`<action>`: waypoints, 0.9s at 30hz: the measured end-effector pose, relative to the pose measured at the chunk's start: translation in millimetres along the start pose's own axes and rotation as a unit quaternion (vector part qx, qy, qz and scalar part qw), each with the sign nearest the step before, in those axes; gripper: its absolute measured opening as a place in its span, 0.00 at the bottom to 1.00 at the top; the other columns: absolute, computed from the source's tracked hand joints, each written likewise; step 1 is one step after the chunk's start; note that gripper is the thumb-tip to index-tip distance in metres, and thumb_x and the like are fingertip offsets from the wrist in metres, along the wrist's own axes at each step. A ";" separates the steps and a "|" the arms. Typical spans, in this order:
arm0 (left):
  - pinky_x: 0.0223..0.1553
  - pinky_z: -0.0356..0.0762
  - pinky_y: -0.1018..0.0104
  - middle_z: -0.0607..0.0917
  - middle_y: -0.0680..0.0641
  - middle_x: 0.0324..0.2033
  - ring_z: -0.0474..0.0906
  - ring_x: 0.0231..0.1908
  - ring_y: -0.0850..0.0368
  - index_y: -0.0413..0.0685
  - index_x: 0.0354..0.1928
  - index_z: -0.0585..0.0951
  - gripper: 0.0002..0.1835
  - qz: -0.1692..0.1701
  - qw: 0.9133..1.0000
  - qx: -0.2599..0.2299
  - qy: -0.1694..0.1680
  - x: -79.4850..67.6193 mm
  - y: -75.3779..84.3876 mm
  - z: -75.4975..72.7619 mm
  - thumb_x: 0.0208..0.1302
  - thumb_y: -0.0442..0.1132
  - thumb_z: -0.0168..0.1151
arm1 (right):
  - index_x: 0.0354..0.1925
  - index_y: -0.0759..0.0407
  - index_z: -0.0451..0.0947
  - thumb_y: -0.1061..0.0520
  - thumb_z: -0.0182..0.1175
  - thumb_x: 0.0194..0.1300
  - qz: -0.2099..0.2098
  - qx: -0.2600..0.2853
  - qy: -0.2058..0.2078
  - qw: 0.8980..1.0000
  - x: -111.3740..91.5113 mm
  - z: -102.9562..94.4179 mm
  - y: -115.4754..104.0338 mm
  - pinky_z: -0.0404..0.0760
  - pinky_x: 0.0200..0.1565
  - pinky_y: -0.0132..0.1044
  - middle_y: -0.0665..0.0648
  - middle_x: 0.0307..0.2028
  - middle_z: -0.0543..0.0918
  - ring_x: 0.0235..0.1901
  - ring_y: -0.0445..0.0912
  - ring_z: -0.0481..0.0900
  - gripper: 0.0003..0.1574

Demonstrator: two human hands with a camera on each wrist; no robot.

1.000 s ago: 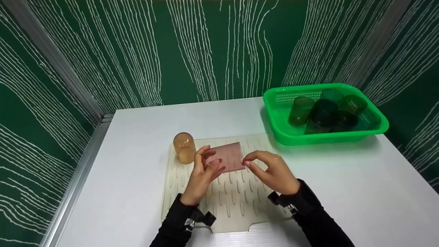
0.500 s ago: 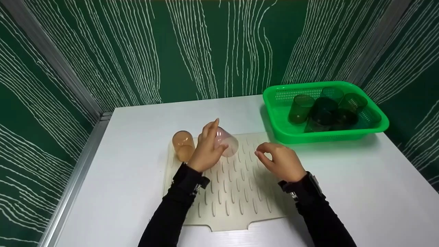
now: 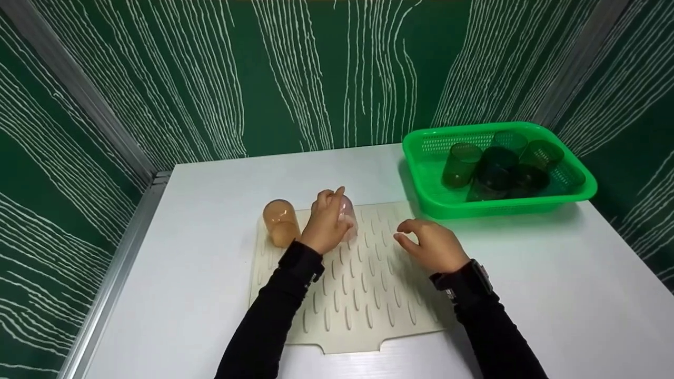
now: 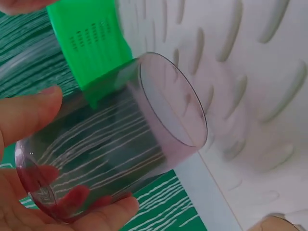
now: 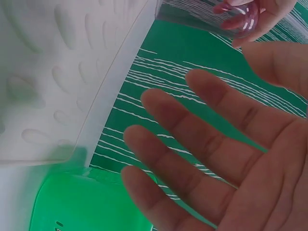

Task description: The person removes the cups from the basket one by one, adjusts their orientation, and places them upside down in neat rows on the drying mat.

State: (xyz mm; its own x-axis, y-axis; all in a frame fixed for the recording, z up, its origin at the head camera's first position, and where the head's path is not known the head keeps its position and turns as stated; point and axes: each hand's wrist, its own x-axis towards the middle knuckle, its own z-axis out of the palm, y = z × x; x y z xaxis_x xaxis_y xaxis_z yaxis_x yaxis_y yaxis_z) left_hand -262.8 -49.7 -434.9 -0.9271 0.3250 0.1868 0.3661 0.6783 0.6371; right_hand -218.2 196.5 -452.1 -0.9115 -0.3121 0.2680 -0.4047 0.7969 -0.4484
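Observation:
My left hand (image 3: 324,225) grips a clear pink cup (image 3: 348,218) near its base. In the left wrist view that cup (image 4: 110,137) has its rim facing the cream ridged mat (image 3: 363,321); I cannot tell whether rim and mat touch. An amber see-through cup (image 3: 281,218) stands upside down at the mat's back left corner, just left of that hand. Over the right part of the mat hovers my right hand (image 3: 434,246), holding nothing. Its fingers (image 5: 178,118) are spread and loosely bent in the right wrist view.
At the back right of the white table (image 3: 195,252), a green basket (image 3: 505,210) holds several dark tinted cups (image 3: 463,166). Green walls (image 3: 200,79) with white lines rise behind the table and on both sides.
My left hand has carried the pink cup toward the mat's back and turned it rim-down beside the amber cup. The right hand has drawn away from the cup to the right, and its fingers have loosened.

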 end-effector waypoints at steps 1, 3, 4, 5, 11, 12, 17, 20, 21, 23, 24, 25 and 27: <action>0.67 0.65 0.50 0.61 0.31 0.67 0.57 0.69 0.34 0.40 0.74 0.57 0.39 0.000 1.000 0.002 -0.001 1.0 0.3 1.5 0.63 0.30 0.62 | 0.45 0.59 0.84 0.49 0.59 0.69 0.000 0.000 0.000 1.000 -0.1 -0.4 -0.3 0.79 0.52 0.50 0.59 0.45 0.87 0.49 0.55 0.83 0.16; 0.67 0.66 0.49 0.62 0.31 0.66 0.58 0.68 0.33 0.39 0.74 0.58 0.39 0.000 1.000 0.009 -0.004 2.9 0.5 4.7 0.62 0.30 0.61 | 0.45 0.58 0.84 0.49 0.59 0.69 -0.001 0.001 0.001 1.000 -0.3 -1.0 -1.1 0.79 0.52 0.50 0.58 0.45 0.87 0.49 0.54 0.83 0.15; 0.67 0.66 0.49 0.62 0.31 0.66 0.58 0.68 0.33 0.40 0.74 0.57 0.39 -0.001 1.000 0.013 -0.007 3.7 0.5 6.1 0.63 0.31 0.61 | 0.45 0.58 0.84 0.49 0.59 0.69 -0.001 0.002 0.003 1.000 -0.3 -1.2 -1.6 0.79 0.52 0.50 0.58 0.44 0.87 0.49 0.54 0.83 0.15; 0.67 0.66 0.49 0.62 0.31 0.66 0.58 0.68 0.32 0.39 0.74 0.58 0.38 0.000 1.000 0.018 -0.008 4.4 0.3 7.4 0.63 0.31 0.61 | 0.44 0.58 0.84 0.49 0.59 0.69 -0.002 0.002 0.004 1.000 -0.4 -1.2 -1.8 0.79 0.51 0.49 0.58 0.44 0.87 0.48 0.54 0.83 0.15; 0.65 0.69 0.49 0.64 0.32 0.66 0.61 0.67 0.33 0.40 0.73 0.60 0.37 0.006 0.999 0.050 -0.012 8.3 -2.5 13.6 0.63 0.30 0.60 | 0.43 0.56 0.84 0.51 0.60 0.69 -0.011 0.002 0.006 1.000 -0.6 1.4 -3.0 0.80 0.49 0.49 0.57 0.42 0.87 0.46 0.53 0.84 0.12; 0.65 0.69 0.49 0.64 0.32 0.66 0.61 0.67 0.33 0.40 0.73 0.60 0.36 0.006 0.999 0.053 -0.011 8.7 -3.0 14.4 0.63 0.30 0.60 | 0.43 0.56 0.84 0.51 0.60 0.69 -0.012 0.003 0.006 1.000 -0.8 1.8 -3.2 0.80 0.48 0.49 0.57 0.42 0.87 0.46 0.53 0.84 0.12; 0.67 0.67 0.47 0.63 0.30 0.68 0.59 0.69 0.33 0.39 0.73 0.60 0.36 0.010 0.998 0.063 -0.001 9.8 -4.9 17.2 0.62 0.28 0.58 | 0.43 0.56 0.83 0.51 0.60 0.69 -0.012 0.006 0.003 1.000 -1.3 2.8 -4.0 0.80 0.48 0.49 0.56 0.42 0.87 0.46 0.53 0.84 0.11; 0.67 0.66 0.47 0.61 0.30 0.69 0.58 0.70 0.32 0.40 0.74 0.58 0.37 0.009 0.998 0.069 -0.002 10.0 -5.8 19.0 0.63 0.29 0.57 | 0.44 0.55 0.83 0.50 0.59 0.69 -0.011 0.006 -0.001 1.000 -0.9 2.0 -4.1 0.80 0.48 0.48 0.56 0.43 0.87 0.45 0.52 0.84 0.12; 0.67 0.66 0.46 0.60 0.30 0.69 0.57 0.70 0.32 0.41 0.74 0.57 0.38 0.011 0.998 0.068 -0.002 9.9 -6.0 19.6 0.63 0.29 0.57 | 0.44 0.55 0.83 0.50 0.59 0.69 -0.011 0.005 -0.002 1.000 -0.8 1.8 -4.2 0.80 0.48 0.48 0.56 0.43 0.87 0.45 0.52 0.84 0.12; 0.66 0.68 0.45 0.59 0.30 0.69 0.57 0.69 0.30 0.41 0.75 0.56 0.38 0.012 0.998 0.067 0.000 9.8 -6.2 20.8 0.62 0.30 0.56 | 0.43 0.55 0.83 0.49 0.59 0.70 -0.010 0.006 -0.004 1.000 -0.8 1.3 -4.2 0.80 0.47 0.48 0.56 0.42 0.87 0.45 0.52 0.84 0.13; 0.65 0.69 0.45 0.59 0.30 0.69 0.57 0.69 0.30 0.42 0.75 0.56 0.39 0.013 0.998 0.066 0.001 9.7 -6.4 21.4 0.62 0.30 0.56 | 0.43 0.55 0.83 0.50 0.59 0.70 -0.011 0.008 -0.005 1.000 -0.7 1.2 -4.2 0.80 0.47 0.48 0.56 0.42 0.87 0.45 0.51 0.84 0.13; 0.64 0.69 0.45 0.59 0.31 0.69 0.57 0.69 0.30 0.42 0.75 0.55 0.39 0.011 0.998 0.065 0.001 9.6 -6.4 21.7 0.62 0.30 0.56 | 0.43 0.55 0.83 0.50 0.59 0.70 -0.011 0.008 -0.005 1.000 -0.6 1.3 -4.1 0.80 0.47 0.48 0.56 0.42 0.87 0.45 0.51 0.84 0.13; 0.63 0.70 0.44 0.58 0.30 0.70 0.56 0.70 0.29 0.43 0.76 0.55 0.39 0.007 0.998 0.061 0.001 9.3 -5.9 22.1 0.62 0.30 0.56 | 0.43 0.55 0.84 0.50 0.59 0.70 -0.012 0.010 -0.006 1.000 -0.4 1.6 -4.1 0.80 0.47 0.47 0.55 0.42 0.87 0.44 0.51 0.84 0.12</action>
State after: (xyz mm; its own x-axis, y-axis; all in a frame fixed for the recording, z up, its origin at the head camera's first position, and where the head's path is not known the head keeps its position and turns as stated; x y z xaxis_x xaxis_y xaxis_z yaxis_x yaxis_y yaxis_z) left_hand -271.8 -36.0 -453.5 -0.9219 0.3343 0.1961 0.3861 0.7485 0.5391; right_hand -216.2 192.5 -451.7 -0.9021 -0.3374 0.2691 -0.4281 0.7782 -0.4595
